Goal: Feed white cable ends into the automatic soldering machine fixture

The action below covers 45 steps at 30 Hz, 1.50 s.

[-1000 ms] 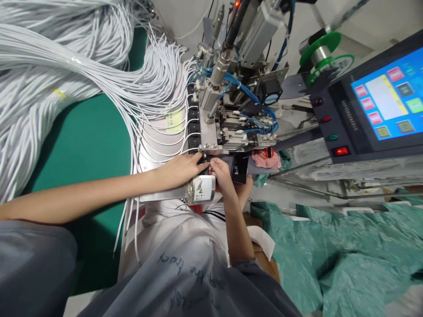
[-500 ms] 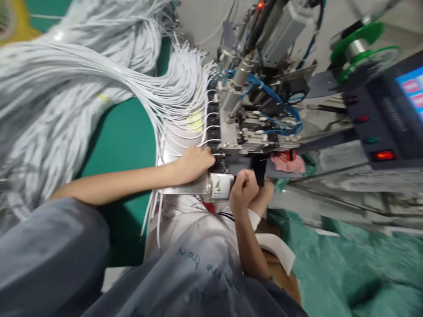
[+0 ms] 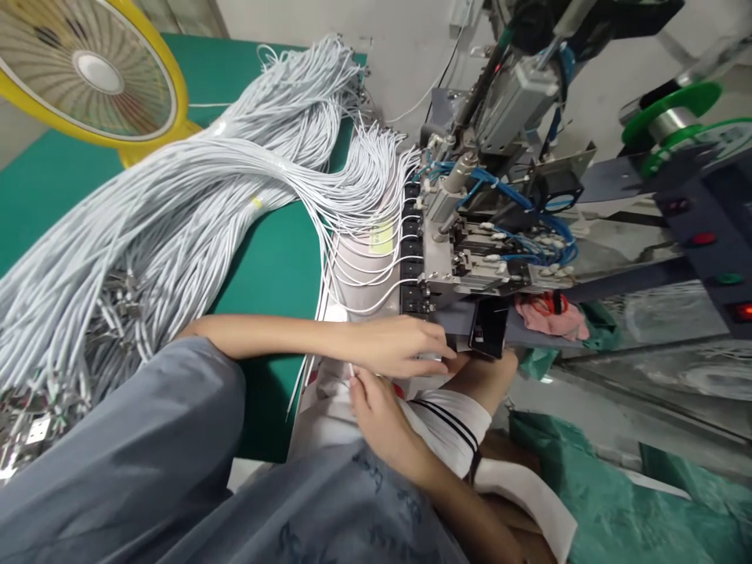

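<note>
My left hand (image 3: 403, 345) reaches over the near end of the row of black clamps (image 3: 413, 270), palm down, its fingers stretched and slightly apart. Just below it, my right hand (image 3: 379, 411) pinches what looks like a thin white cable (image 3: 351, 371) between thumb and finger; the hands hide part of it. White cables run from a large bundle (image 3: 247, 168) into the clamps, one beside another. A pneumatic machine (image 3: 464, 211) with blue air tubes stands right along the clamp row. Several loose cable ends hang past the table edge near my left forearm.
A yellow fan (image 3: 99, 74) stands on the green table (image 3: 267, 266) at the back left. A dark phone (image 3: 489, 325) and a pink cloth (image 3: 552, 316) lie at the right. Beyond are a green spool (image 3: 670, 121) and a control box (image 3: 705, 227) with buttons.
My left hand has left the near clamps and moved toward me, fingers now spread. My right hand has gone from a fist at the right to a pinch under the left hand. The view has shifted.
</note>
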Each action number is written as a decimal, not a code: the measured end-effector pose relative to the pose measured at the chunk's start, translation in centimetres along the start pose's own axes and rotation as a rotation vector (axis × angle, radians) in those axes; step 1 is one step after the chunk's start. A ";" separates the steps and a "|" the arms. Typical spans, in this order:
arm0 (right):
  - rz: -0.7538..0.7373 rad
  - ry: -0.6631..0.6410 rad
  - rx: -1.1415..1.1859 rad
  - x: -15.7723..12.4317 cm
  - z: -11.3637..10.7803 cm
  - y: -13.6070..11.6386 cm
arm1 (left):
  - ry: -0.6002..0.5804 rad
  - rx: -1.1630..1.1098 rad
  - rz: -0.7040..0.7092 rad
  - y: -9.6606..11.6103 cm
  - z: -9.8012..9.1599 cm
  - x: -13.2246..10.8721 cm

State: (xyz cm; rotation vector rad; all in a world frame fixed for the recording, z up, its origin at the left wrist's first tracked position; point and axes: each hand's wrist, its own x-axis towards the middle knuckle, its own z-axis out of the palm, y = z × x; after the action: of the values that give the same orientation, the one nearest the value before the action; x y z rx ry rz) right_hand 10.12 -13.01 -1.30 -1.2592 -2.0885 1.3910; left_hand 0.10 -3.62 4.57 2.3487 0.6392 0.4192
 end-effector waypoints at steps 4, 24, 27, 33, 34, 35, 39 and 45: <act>0.027 0.169 -0.102 -1.4 -5.7 0.2 | -0.100 -0.217 -0.066 0.3 -0.5 0.2; -0.055 0.722 0.629 -1.0 -8.8 0.5 | 0.265 -0.282 -0.005 -0.3 0.7 -0.1; -0.028 0.739 0.523 -0.8 -8.9 0.8 | 0.271 -0.228 0.033 -0.5 1.0 -0.2; -0.023 0.613 0.364 -0.9 -10.3 1.0 | 0.196 -0.111 0.082 -0.8 0.9 -0.4; -0.015 0.576 0.360 -1.0 -10.6 1.0 | 0.179 -0.077 0.094 -0.9 0.8 -0.4; -0.005 0.548 0.363 -1.1 -10.8 1.0 | 0.164 -0.045 0.104 -1.0 0.7 -0.4; 0.032 0.564 0.386 -1.0 -10.7 1.1 | 0.176 -0.006 0.107 -1.1 0.9 -0.5; -0.048 0.790 0.392 -0.2 -8.6 1.1 | 0.335 -0.125 0.092 -0.9 1.8 -0.4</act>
State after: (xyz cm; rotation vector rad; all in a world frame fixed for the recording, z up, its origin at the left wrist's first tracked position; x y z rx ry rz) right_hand 16.54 -8.14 1.81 -1.2864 -1.2370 0.9753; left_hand 0.30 -4.16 2.64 2.2122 0.6379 0.8811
